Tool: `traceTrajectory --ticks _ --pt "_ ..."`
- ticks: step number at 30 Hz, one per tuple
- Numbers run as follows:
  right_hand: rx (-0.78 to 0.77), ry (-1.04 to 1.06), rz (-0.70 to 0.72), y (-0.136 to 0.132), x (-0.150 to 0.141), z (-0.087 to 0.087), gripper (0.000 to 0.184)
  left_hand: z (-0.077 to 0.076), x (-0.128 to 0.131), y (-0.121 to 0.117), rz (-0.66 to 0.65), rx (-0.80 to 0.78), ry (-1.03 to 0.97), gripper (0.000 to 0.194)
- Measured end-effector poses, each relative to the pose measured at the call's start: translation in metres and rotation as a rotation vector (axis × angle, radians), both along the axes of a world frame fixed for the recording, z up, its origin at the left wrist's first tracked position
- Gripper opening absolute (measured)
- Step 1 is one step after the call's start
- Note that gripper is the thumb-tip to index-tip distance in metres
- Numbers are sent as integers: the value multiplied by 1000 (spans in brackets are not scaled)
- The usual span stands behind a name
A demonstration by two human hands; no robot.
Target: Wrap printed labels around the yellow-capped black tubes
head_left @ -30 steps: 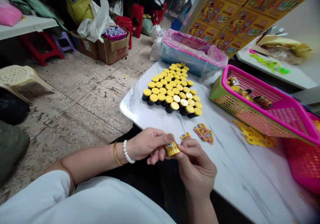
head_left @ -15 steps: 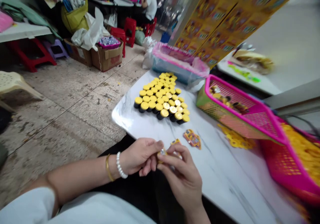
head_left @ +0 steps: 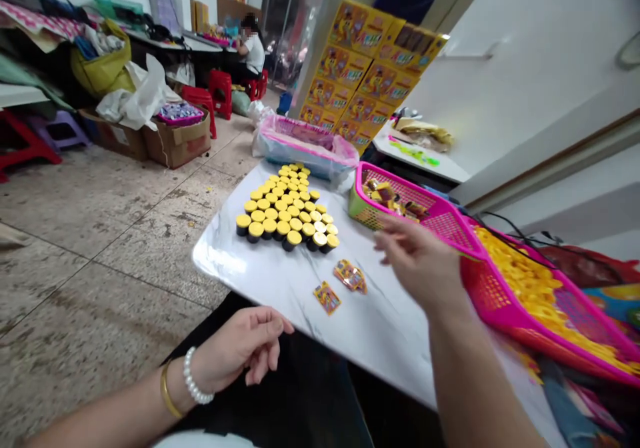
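Note:
My left hand [head_left: 253,345] is over my lap at the table's front edge. Its fingers are curled and its thumb lies against the index finger; whatever they hold, if anything, is hidden. My right hand [head_left: 417,258] is stretched over the table near the pink and green basket [head_left: 370,213], smeared by motion, its fingers partly bent. Inside that basket lie small wrapped pieces [head_left: 387,193] in gold and brown. Between my hands, a printed yellow-orange card [head_left: 327,297] and a small pile of similar cards [head_left: 350,276] lie on the white marbled table [head_left: 280,288].
Several black tubs with yellow lids [head_left: 283,216] stand grouped at the left. Behind them is a plastic-lined basket [head_left: 310,143]. A pink basket of yellow plastic parts [head_left: 530,275] stands at right. Printed yellow cartons [head_left: 360,78] are stacked behind. Another person [head_left: 253,51] sits far back.
My hands have come apart from the small piece they held together. The right has moved forward and right towards the basket; the left has dropped back. The camera view has shifted.

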State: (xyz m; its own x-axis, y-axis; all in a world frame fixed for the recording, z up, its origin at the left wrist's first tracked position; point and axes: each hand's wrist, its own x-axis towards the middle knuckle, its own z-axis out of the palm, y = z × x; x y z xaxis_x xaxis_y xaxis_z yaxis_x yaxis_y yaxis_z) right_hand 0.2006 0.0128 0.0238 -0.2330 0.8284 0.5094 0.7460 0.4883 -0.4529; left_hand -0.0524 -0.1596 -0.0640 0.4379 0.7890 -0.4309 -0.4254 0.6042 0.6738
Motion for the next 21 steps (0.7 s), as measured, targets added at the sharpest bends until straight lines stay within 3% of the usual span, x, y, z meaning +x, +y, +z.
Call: traceTrajectory --ticks 4,7,11,14,17,21 --pt "-83 -143 79 -70 -19 -69 34 -2 -9 -5 37 -4 51 54" --pt "-89 -145 63 -90 -27 -95 31 4 -11 -5 16 43 90 54" --pt "-129 -195 77 -84 -31 -91 19 18 -6 0 13 147 178 51" --pt "-172 -317 65 -77 -30 -80 26 28 -3 3 60 199 225 48" --pt "-193 -390 106 -72 -28 -74 11 32 -5 4 79 217 241 47" --pt "-157 -259 204 -76 -33 -66 16 29 -13 5 98 210 272 47"
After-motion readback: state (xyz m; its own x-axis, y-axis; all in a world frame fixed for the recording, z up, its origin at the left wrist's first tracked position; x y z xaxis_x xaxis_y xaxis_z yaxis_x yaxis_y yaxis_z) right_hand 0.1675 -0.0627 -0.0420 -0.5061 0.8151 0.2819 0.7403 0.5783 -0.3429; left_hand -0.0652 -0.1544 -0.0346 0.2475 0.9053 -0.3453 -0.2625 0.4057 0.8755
